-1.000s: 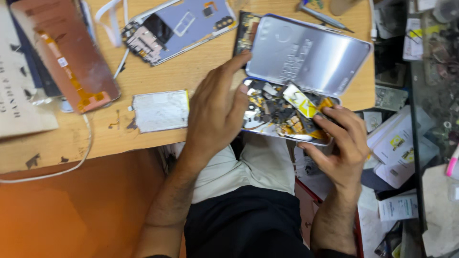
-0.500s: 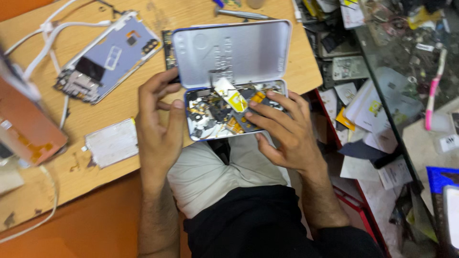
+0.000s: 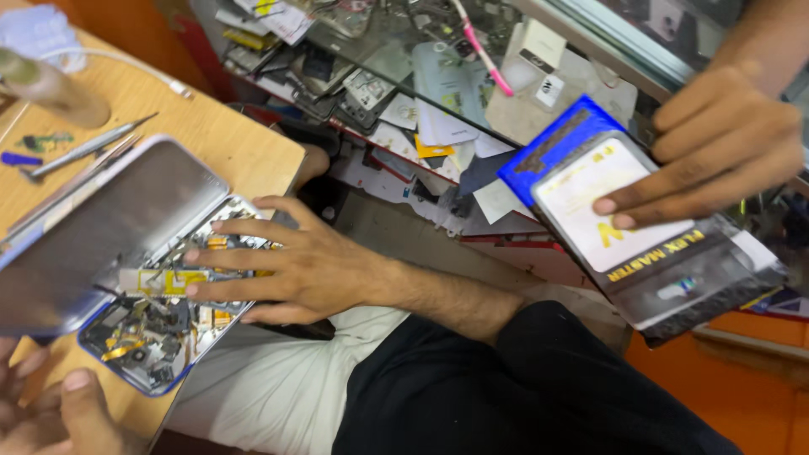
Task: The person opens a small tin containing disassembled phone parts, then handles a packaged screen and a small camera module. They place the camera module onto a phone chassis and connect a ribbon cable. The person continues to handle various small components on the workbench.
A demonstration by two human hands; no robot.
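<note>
An open metal tin [image 3: 99, 354] with a blue rim lies at the wooden table's edge, full of small phone parts, and its grey lid [image 3: 101, 227] stands tilted up. My right hand [image 3: 286, 270] lies flat over the tin with fingers spread, the tips touching a white and yellow strip [image 3: 160, 281] among the parts. My left hand [image 3: 50, 413] shows only partly at the bottom left corner, just beside the tin's near end. At the upper right another person's hand [image 3: 716, 152] holds out a black packet with a white card [image 3: 657, 253] and a blue packet [image 3: 556, 143] behind it.
Metal tweezers [image 3: 84, 150] and a small blue piece [image 3: 18, 158] lie on the wooden table [image 3: 227, 143] behind the lid. A glass counter [image 3: 404, 93] to the right holds papers, phone parts and a pink pen [image 3: 482, 50]. Orange panels border the scene.
My view has swung to the right. My right hand has flattened over the tin's parts, my left hand has slid to the tin's near end, and another person's hand with packets has come in.
</note>
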